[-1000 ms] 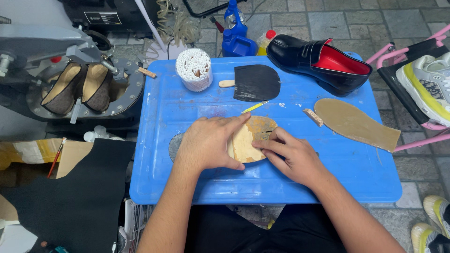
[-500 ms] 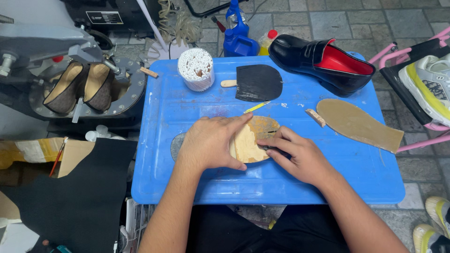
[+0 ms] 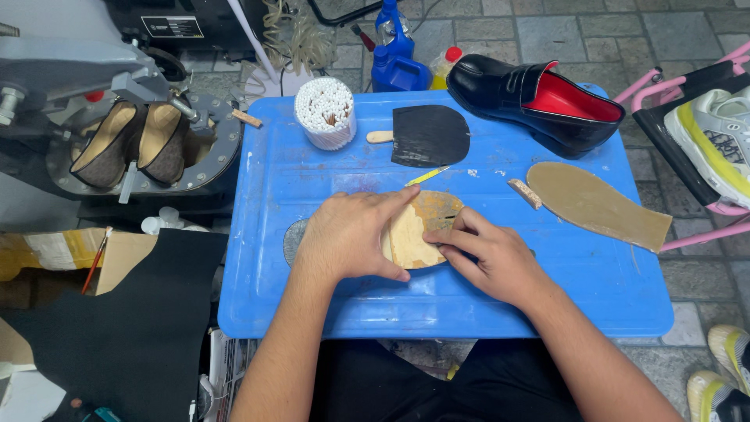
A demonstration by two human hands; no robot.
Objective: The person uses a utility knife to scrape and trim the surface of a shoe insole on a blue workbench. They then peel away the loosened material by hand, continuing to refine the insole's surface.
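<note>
Two hands, left hand (image 3: 348,238) and right hand (image 3: 488,254), press one sole piece (image 3: 414,234).

A tan sole piece (image 3: 418,234), smeared yellowish on top, lies flat near the front middle of the blue table (image 3: 312,180), partly covered, its rounded end toward the black shoe (image 3: 531,101).

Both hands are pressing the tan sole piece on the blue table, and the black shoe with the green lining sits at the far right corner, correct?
Not quite: the black shoe's lining is red, not green, as the head view shows. The rest holds: left hand and right hand press the tan sole piece on the blue table.
</note>
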